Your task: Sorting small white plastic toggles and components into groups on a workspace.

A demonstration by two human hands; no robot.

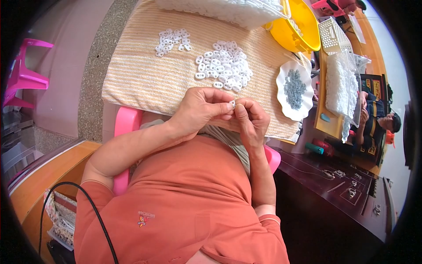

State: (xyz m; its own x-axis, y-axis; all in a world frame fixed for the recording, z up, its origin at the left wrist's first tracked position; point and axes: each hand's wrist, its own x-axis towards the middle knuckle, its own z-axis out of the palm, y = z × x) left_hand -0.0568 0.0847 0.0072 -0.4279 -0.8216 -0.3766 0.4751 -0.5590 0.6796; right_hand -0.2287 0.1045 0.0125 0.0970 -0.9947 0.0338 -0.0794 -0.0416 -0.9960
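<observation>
My left hand [203,108] and my right hand [251,119] meet at the near edge of the towel-covered table. Between their fingertips they pinch a small white plastic piece [233,103], partly hidden by the fingers. Just beyond lies a heap of white oval two-hole plastic pieces [226,65]. A smaller group of white pieces [173,41] sits farther off to the left. To the right of my hands stands a white scalloped dish [297,115] with many small grey metal-looking parts [294,90] in it.
A clear container of white pieces [224,12] stands at the far edge, beside a yellow basin [308,43]. On a wooden table at right are a perforated white basket [335,36] and a bag of white pieces [339,83]. Another person [376,113] sits beyond. A pink stool [26,77] stands left.
</observation>
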